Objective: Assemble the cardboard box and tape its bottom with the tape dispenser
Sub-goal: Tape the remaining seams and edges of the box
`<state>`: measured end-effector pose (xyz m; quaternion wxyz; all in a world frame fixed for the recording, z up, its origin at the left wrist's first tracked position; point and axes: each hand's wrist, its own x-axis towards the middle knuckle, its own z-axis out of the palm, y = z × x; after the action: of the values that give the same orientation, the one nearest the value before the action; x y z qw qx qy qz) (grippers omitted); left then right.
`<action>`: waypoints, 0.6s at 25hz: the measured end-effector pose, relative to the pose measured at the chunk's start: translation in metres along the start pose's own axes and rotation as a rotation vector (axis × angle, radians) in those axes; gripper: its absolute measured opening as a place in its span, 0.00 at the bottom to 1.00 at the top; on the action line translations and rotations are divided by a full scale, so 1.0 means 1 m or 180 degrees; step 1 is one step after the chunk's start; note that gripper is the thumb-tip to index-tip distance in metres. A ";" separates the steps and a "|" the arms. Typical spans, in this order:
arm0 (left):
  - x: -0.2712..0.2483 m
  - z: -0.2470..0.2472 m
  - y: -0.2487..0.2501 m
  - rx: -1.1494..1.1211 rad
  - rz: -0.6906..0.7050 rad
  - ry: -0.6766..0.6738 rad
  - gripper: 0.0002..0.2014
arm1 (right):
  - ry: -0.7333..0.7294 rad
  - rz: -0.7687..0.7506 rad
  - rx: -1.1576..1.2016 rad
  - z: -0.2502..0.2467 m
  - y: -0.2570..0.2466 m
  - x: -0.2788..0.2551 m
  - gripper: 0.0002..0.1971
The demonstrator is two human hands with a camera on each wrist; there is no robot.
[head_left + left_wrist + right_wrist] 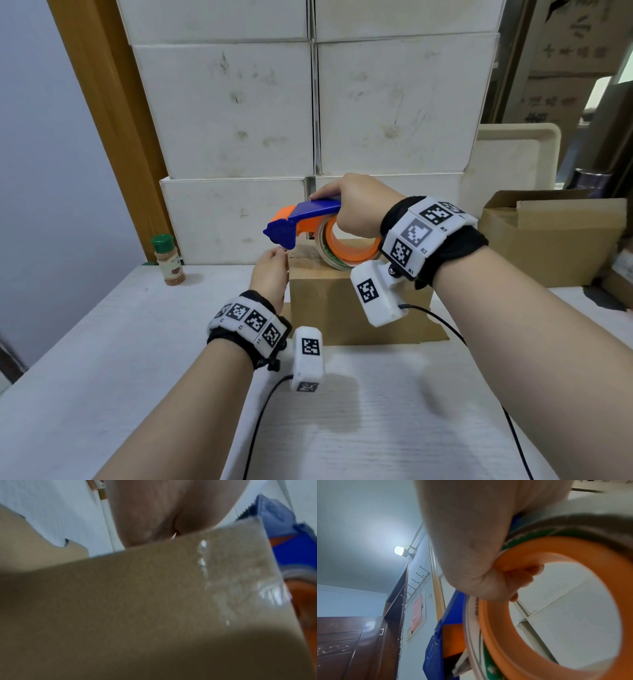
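While the box [342, 301] stands on the white table [102, 377] with its taped bottom up, the right hand [359, 209] grips the dispenser [308, 222] from above, thumb along the blue top and fingers curled through the orange ring that carries the tape roll [330, 255]. The roll rests on the box top, and the blue nose overhangs the box's left edge. The left hand [270, 274] lies against the box's upper left corner just under that nose, fingers fairly straight; whether they pinch the tape end I cannot tell. A spice jar [168, 255] stands well to the left, in front of stacked white cartons [233, 113]. An open brown carton [548, 240] sits to the right.

From the left wrist, blurred, the box [137, 601] fills the picture, with a glossy tape strip [240, 581] running down its face. The left hand [163, 513] meets the box's upper edge, and the dispenser's [291, 538] toothed blade sits just above the corner.

From the right wrist, the right hand's [471, 540] fingers [518, 577] wrap around the dispenser's [530, 555] orange ring.
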<state>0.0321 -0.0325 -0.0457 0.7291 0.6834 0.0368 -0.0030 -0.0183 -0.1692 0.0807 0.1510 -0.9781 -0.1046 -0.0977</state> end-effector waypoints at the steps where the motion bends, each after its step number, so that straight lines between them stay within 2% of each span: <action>1: 0.001 0.002 -0.002 0.0127 -0.0005 -0.0065 0.11 | -0.0002 -0.0001 -0.0008 0.000 0.000 0.000 0.29; 3: -0.002 0.003 -0.007 0.0245 -0.0058 -0.0197 0.12 | -0.0011 -0.0008 -0.0022 -0.001 0.001 0.000 0.29; 5: -0.009 0.001 -0.007 0.0253 -0.0048 -0.0128 0.13 | -0.0017 -0.0014 -0.0027 -0.001 0.001 0.000 0.29; 8: -0.009 -0.002 -0.003 -0.0237 0.0113 -0.0066 0.13 | -0.0008 -0.0007 -0.0040 0.000 0.000 0.000 0.29; 10: -0.010 0.003 -0.002 -0.0717 -0.0131 -0.0148 0.13 | -0.0005 0.0002 -0.0030 0.000 0.000 0.000 0.29; 12: -0.011 0.006 -0.004 -0.0612 -0.0345 -0.0151 0.17 | -0.0006 -0.0001 -0.0029 0.000 0.000 0.000 0.29; 15: -0.014 0.006 -0.004 -0.0563 -0.0429 -0.0302 0.21 | 0.0000 0.0002 -0.0046 0.000 -0.001 0.000 0.28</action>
<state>0.0181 -0.0397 -0.0482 0.7856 0.6115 0.0481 -0.0811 -0.0183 -0.1684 0.0811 0.1440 -0.9792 -0.1036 -0.0984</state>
